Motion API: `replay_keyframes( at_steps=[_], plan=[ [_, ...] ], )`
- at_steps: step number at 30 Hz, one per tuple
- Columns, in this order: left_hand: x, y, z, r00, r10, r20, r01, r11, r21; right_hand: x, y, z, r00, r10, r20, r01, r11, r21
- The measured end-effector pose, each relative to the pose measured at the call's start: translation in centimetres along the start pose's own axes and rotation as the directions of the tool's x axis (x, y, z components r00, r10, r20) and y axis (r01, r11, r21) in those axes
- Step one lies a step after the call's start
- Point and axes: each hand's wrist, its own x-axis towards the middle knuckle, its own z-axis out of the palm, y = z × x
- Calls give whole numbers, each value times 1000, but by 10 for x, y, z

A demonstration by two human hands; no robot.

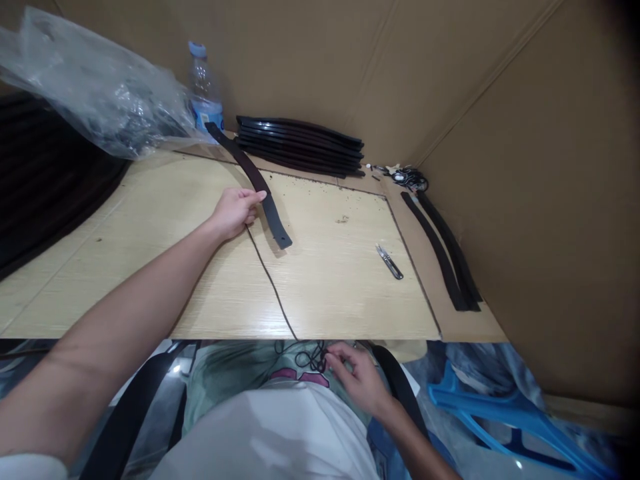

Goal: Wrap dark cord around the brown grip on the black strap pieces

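Observation:
My left hand (pixel 235 212) reaches out over the wooden table (pixel 150 267) and pinches a long black curved strap (pixel 260 187) near its middle. A thin black cord (pixel 273 283) runs from that hand across the table to its front edge. Below the edge, at my lap, my right hand (pixel 357 377) has its fingers closed on a tangle of the same black cord (pixel 310 357).
A stack of black straps (pixel 300 143) lies at the back, with a water bottle (pixel 204 87) and a clear plastic bag (pixel 90 93) to its left. Two straps (pixel 445 247) lie at the right by small snips (pixel 389 261). Cardboard walls enclose the table. A blue plastic stool (pixel 500 413) stands at lower right.

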Motion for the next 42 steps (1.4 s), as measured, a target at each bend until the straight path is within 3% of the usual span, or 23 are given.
replay_keyframes(
  at_steps=[8, 11, 14, 23, 27, 34, 42],
  plan=[
    [1, 0, -1, 1000, -11, -8, 11, 1000, 0, -10, -12, -1, 997, -42, -66, 47, 995, 84],
    [0, 0, 0, 1000, -14, -10, 14, 1000, 2, -13, -12, -2, 987, -81, -141, 100, 986, 132],
    [0, 1, 1, 1000, -17, -13, 18, 1000, 15, -15, -14, -7, 981, -134, -139, 152, 980, 130],
    [0, 0, 0, 1000, -9, 0, 9, 1000, 6, -25, 3, -28, 954, -280, -109, 259, 951, -170],
    [0, 1, 1, 1000, -14, -17, 14, 1000, 1, -33, 19, -45, 966, -241, -93, 214, 948, -234],
    [2, -1, 0, 1000, -4, -3, 4, 1000, -1, -45, 33, -75, 991, -124, -57, 112, 977, -179],
    [2, -2, -1, 1000, 0, -9, 0, 1000, 15, -27, 20, -58, 997, -19, 73, 38, 962, -269]
  ],
)
